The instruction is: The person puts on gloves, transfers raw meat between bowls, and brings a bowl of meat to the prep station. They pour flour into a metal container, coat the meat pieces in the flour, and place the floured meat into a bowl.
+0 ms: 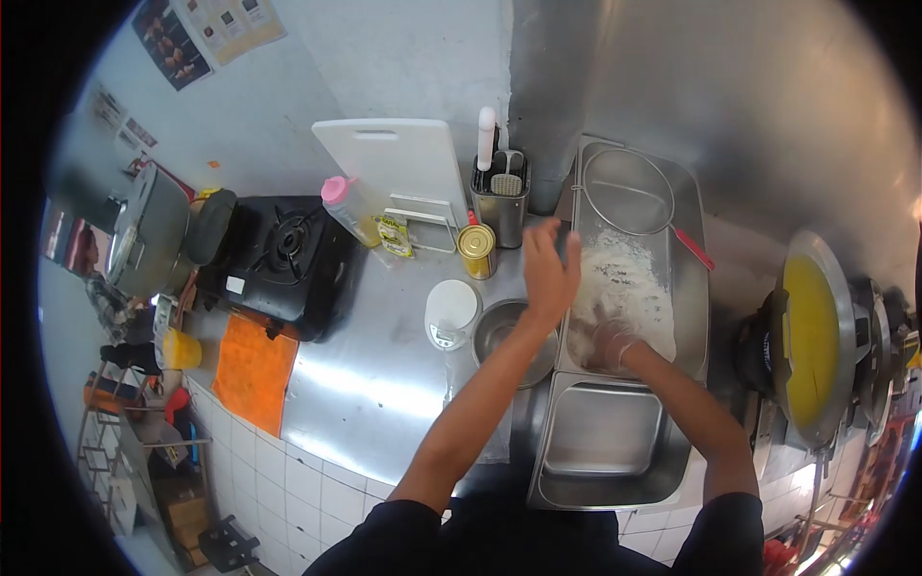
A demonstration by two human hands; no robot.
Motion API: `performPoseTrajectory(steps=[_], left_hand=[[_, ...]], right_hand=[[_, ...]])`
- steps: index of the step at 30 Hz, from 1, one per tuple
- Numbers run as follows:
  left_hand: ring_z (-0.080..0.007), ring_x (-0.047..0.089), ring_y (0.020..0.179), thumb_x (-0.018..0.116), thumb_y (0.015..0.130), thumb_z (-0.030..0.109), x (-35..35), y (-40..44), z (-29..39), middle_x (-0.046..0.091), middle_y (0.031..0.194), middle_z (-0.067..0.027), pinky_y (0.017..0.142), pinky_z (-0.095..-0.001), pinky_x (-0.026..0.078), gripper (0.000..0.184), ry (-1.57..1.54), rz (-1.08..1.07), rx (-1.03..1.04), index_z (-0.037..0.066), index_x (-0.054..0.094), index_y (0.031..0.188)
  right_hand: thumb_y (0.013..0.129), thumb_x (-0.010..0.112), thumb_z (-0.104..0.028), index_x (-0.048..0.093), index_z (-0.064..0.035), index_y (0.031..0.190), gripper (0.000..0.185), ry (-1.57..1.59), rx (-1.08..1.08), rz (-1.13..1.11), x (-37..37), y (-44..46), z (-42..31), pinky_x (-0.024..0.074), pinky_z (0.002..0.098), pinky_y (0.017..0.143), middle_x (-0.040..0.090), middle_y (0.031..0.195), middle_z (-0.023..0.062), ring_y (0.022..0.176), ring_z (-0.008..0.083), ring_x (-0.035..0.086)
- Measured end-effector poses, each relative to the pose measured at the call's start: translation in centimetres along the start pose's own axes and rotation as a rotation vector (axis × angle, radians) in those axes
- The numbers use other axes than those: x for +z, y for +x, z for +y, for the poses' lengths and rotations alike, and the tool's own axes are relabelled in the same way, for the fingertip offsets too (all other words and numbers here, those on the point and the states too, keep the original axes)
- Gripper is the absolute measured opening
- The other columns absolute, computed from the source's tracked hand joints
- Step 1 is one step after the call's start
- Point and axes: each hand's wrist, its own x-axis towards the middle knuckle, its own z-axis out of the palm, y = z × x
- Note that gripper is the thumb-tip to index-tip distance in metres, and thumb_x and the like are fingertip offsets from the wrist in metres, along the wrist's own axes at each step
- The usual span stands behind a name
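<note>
My left hand [550, 278] is raised over the left rim of a long steel tray [691, 202], its fingers stretched and thumb apart, holding nothing. A heap of white flour-like powder [629, 288] lies in that tray. Down in the powder at the tray's near end is my right hand [612, 346]; its fingers are blurred and partly covered, so I cannot make out whether they grip anything. A round sieve [629, 192] with a red handle rests across the tray's far end. Under my left forearm sits a steel bowl [493, 336], partly hidden.
Nearer me is a second steel tray [603, 432]. Left of the bowl are a white scale [453, 309], a gold can [476, 252] and a utensil holder [499, 211]. A black stove [288, 245] stands far left, a wok of yellow oil [810, 336] at right.
</note>
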Motion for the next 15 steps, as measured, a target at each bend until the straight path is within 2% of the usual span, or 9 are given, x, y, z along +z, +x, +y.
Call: performPoseTrajectory(steps=[1, 4, 6, 7, 9, 12, 15], left_hand=[[-0.0403, 0.052, 0.101, 0.061, 0.093, 0.02, -1.3, 1.7, 1.0, 0.049, 0.11, -0.0218, 0.088, -0.048, 0.043, 0.037, -0.026, 0.036, 0.071, -0.002, 0.049, 0.12], [-0.0372, 0.05, 0.108, 0.061, 0.093, 0.021, -4.3, 7.5, 3.0, 0.049, 0.112, -0.0186, 0.091, -0.0464, 0.042, 0.04, 0.12, 0.236, 0.184, -0.002, 0.049, 0.124], [-0.0392, 0.05, 0.111, 0.062, 0.092, 0.02, -5.8, 11.6, 3.7, 0.05, 0.116, -0.0199, 0.094, -0.0471, 0.042, 0.042, 0.235, 0.319, 0.301, 0.002, 0.049, 0.127], [-0.0405, 0.05, 0.112, 0.062, 0.091, 0.02, -6.5, 13.1, 3.5, 0.051, 0.117, -0.0206, 0.095, -0.0478, 0.042, 0.042, 0.31, 0.316, 0.352, 0.004, 0.049, 0.128], [-0.0429, 0.053, 0.106, 0.062, 0.09, 0.021, -8.0, 15.0, 3.2, 0.05, 0.118, -0.0245, 0.09, -0.0505, 0.046, 0.043, 0.434, 0.172, 0.387, 0.01, 0.052, 0.13], [-0.0423, 0.053, 0.106, 0.062, 0.089, 0.022, -9.1, 15.4, 3.6, 0.05, 0.118, -0.0247, 0.09, -0.0511, 0.047, 0.047, 0.48, 0.049, 0.313, 0.014, 0.051, 0.134], [-0.0418, 0.054, 0.105, 0.062, 0.089, 0.02, -8.8, 14.1, 3.1, 0.051, 0.117, -0.0244, 0.088, -0.0503, 0.047, 0.051, 0.488, 0.079, 0.321, 0.016, 0.049, 0.138]], right_hand=[[0.084, 0.065, -0.031, 0.036, -0.0209, 0.15, 0.073, 0.062, 0.055, -0.039, -1.5, -0.4, -0.5, 0.0395, 0.0485, 0.109, 0.031, 0.154, 0.0239, 0.128, 0.0457, 0.048], [0.083, 0.067, -0.032, 0.036, -0.018, 0.15, 0.074, 0.263, 0.082, -0.109, -1.4, 2.5, 0.6, 0.0424, 0.0492, 0.106, 0.04, 0.148, 0.0255, 0.125, 0.0437, 0.051], [0.083, 0.067, -0.032, 0.036, -0.015, 0.15, 0.076, 0.358, 0.106, -0.01, 1.0, 5.0, 2.5, 0.0445, 0.0487, 0.103, 0.048, 0.14, 0.0263, 0.123, 0.043, 0.053], [0.083, 0.067, -0.032, 0.035, -0.0136, 0.15, 0.076, 0.41, 0.127, 0.025, 2.2, 5.2, 3.3, 0.0455, 0.0484, 0.102, 0.053, 0.136, 0.0267, 0.122, 0.0426, 0.054], [0.081, 0.069, -0.034, 0.035, -0.01, 0.149, 0.08, 0.515, 0.265, 0.058, 1.9, 4.3, 3.8, 0.0459, 0.0462, 0.101, 0.059, 0.126, 0.0277, 0.122, 0.0419, 0.054], [0.081, 0.07, -0.031, 0.035, -0.0094, 0.149, 0.08, 0.55, 0.216, 0.099, 0.7, 2.3, 5.8, 0.0466, 0.0441, 0.1, 0.06, 0.124, 0.0276, 0.118, 0.0429, 0.057], [0.079, 0.072, -0.031, 0.033, -0.0083, 0.15, 0.084, 0.31, 0.082, 0.1, 0.7, 1.2, 4.5, 0.0457, 0.0429, 0.102, 0.059, 0.125, 0.0293, 0.119, 0.0419, 0.057]])
